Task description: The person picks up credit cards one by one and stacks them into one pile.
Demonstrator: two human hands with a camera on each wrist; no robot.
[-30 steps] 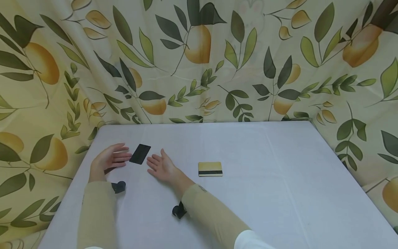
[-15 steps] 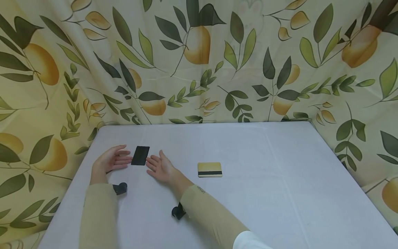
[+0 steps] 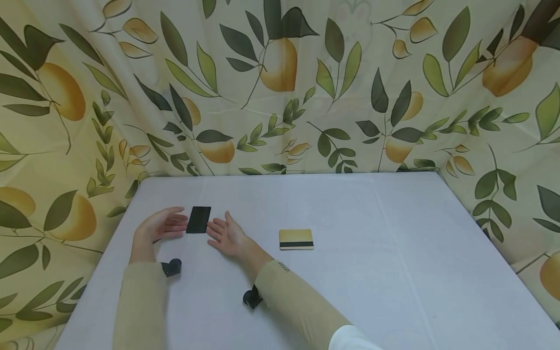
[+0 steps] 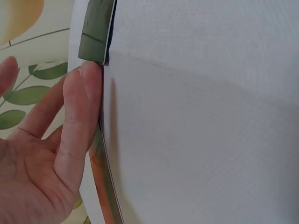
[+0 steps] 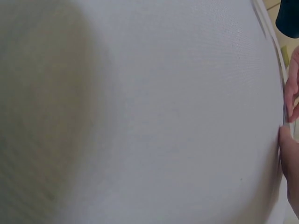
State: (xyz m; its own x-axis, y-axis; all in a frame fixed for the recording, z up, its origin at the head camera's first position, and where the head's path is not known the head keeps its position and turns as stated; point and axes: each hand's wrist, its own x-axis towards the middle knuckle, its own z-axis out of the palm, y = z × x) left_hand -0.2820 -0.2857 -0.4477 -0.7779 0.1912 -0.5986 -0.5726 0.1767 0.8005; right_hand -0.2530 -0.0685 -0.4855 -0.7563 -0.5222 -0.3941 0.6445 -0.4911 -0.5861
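Observation:
Between my two hands a black card (image 3: 199, 219) lies flat on the white table. The left hand (image 3: 164, 224) has its fingers extended, with their tips at the card's left edge; in the left wrist view they meet the near end of the card (image 4: 96, 35). Beneath that hand a second, orange-and-green card (image 4: 107, 186) shows, mostly hidden in the head view. My right hand (image 3: 227, 236) lies palm up with straight fingers, its tips at the black card's right edge. At the border of the right wrist view only part of the right hand (image 5: 290, 163) shows.
A gold card (image 3: 296, 233) with a dark stripe lies to the right of my right hand. Black wrist cameras (image 3: 172, 267) stick out from both sleeves. A curtain (image 3: 280, 121) printed with fruit and leaves hangs behind the table (image 3: 372, 272).
The black card has turned from a slant to nearly straight and shifted slightly toward me. My left hand has moved a little right and nearer; the right hand has stayed almost still.

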